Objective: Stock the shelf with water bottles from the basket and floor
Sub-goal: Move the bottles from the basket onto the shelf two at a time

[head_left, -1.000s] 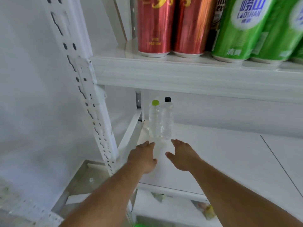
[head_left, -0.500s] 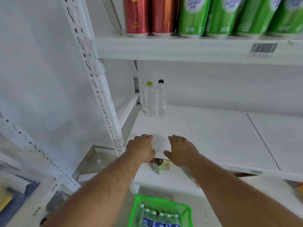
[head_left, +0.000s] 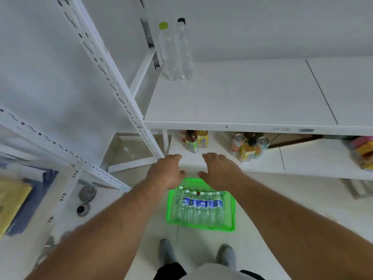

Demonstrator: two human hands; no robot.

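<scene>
Two clear water bottles stand side by side at the back left corner of the white shelf [head_left: 242, 102], one with a yellow-green cap [head_left: 168, 53], one with a black cap [head_left: 184, 51]. On the floor below sits a green basket [head_left: 231, 219] holding several blue-labelled water bottles [head_left: 201, 207] in a row. My left hand [head_left: 166, 173] and my right hand [head_left: 219, 172] hover side by side above the basket's far end, palms down, fingers relaxed, holding nothing.
A lower shelf [head_left: 262, 164] carries juice bottles [head_left: 193, 141] and cans [head_left: 249, 147]. A white perforated upright [head_left: 113, 81] stands at left. Another rack with numbered labels [head_left: 62, 197] sits at far left. My feet [head_left: 197, 255] stand behind the basket.
Both hands have drawn back from the shelf and dropped toward the basket. The view has tilted down, so the basket and floor now show and the upper shelf of cans is gone.
</scene>
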